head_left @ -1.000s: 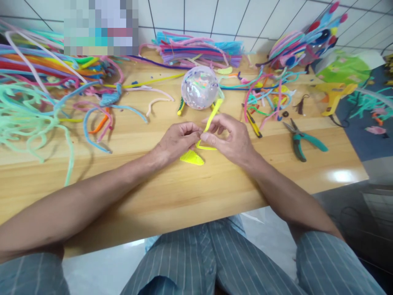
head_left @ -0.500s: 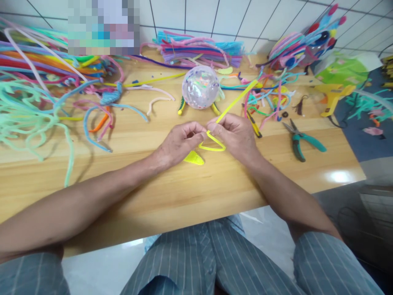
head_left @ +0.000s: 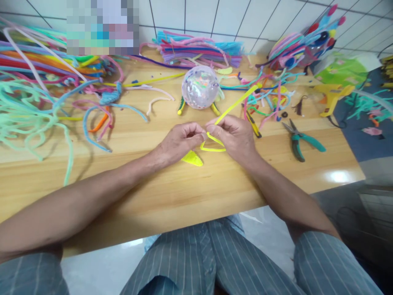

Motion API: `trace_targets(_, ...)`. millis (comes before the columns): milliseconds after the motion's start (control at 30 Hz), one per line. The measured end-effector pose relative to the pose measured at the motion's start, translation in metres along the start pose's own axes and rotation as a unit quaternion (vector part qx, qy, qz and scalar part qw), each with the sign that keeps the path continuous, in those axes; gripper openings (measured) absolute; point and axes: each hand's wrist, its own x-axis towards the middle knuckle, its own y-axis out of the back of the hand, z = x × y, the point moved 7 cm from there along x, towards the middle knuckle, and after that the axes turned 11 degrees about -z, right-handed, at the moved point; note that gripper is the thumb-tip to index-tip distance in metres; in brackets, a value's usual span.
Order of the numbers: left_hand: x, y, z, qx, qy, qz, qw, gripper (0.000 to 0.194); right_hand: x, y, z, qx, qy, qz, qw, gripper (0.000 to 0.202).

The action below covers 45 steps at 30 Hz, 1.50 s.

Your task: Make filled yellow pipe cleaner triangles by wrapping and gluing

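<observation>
A yellow pipe cleaner (head_left: 235,107) runs between my two hands, its long end pointing up to the right and its lower part bent into a triangular loop. My left hand (head_left: 181,141) pinches it at the loop's left corner. My right hand (head_left: 235,137) grips it between thumb and index finger, close to the left fingertips. Below my left hand a flat yellow leaf-shaped piece (head_left: 193,158) lies on the wooden table (head_left: 172,196), partly covered by the hand. Just beyond my hands sits a clear ball (head_left: 200,87) with coloured specks, on short yellow-and-green feet.
Pliers with teal handles (head_left: 302,141) lie open at the right. Behind them are a yellow glue gun (head_left: 334,96) and a yellow-black cutter (head_left: 253,124). Loose pipe cleaners (head_left: 30,110) heap up at the left, and a bundle of them (head_left: 199,49) lies against the tiled wall.
The loop in the yellow pipe cleaner has changed shape slightly, and its long end tilts a little lower. Both hands keep their pinch almost in place.
</observation>
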Motion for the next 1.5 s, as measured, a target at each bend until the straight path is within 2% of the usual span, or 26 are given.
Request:
trace_targets(433, 0.0, 0.002, 0.0, 0.009, 0.005, 0.013, 1.0, 0.008, -0.001, 0.003, -0.01, -0.084, 0.059, 0.007, 0.995, 0.016)
trace_targets(567, -0.002, 0.003, 0.002, 0.002, -0.007, 0.026, 1.0, 0.016, -0.005, 0.001, -0.014, -0.133, 0.093, 0.005, 0.987, 0.018)
trace_targets(667, -0.003, 0.005, 0.001, -0.015, -0.011, 0.048, 0.999, 0.022, -0.009, -0.001, -0.02, -0.179, 0.147, 0.005, 0.973, 0.017)
trace_targets(767, -0.003, 0.008, -0.003, -0.051, -0.015, 0.07, 0.996, 0.015, -0.014, -0.006, -0.026, -0.234, 0.216, -0.008, 0.948, 0.015)
trace_targets(933, -0.001, 0.011, -0.008, -0.106, -0.027, 0.093, 0.99, 0.012, -0.018, -0.014, -0.03, -0.295, 0.256, -0.035, 0.92, 0.019)
trace_targets(1000, -0.002, 0.014, -0.008, -0.118, -0.042, 0.113, 0.986, 0.012, -0.019, -0.005, -0.032, -0.284, 0.249, -0.011, 0.926, 0.02)
trace_targets(1100, -0.004, 0.019, -0.007, -0.119, -0.053, 0.142, 0.981, 0.009, -0.018, 0.019, -0.029, -0.237, 0.19, 0.032, 0.952, 0.028)
trace_targets(1200, -0.005, 0.021, -0.009, -0.13, -0.045, 0.152, 0.979, 0.009, -0.016, 0.032, -0.02, -0.212, 0.154, 0.012, 0.965, 0.032)
trace_targets(1333, -0.005, 0.021, -0.012, -0.156, -0.041, 0.147, 0.976, 0.011, -0.015, 0.025, -0.013, -0.273, 0.181, -0.046, 0.944, 0.032)
trace_targets(1500, -0.005, 0.019, -0.013, -0.18, -0.029, 0.135, 0.974, 0.008, -0.016, 0.014, -0.015, -0.319, 0.225, -0.062, 0.919, 0.015)
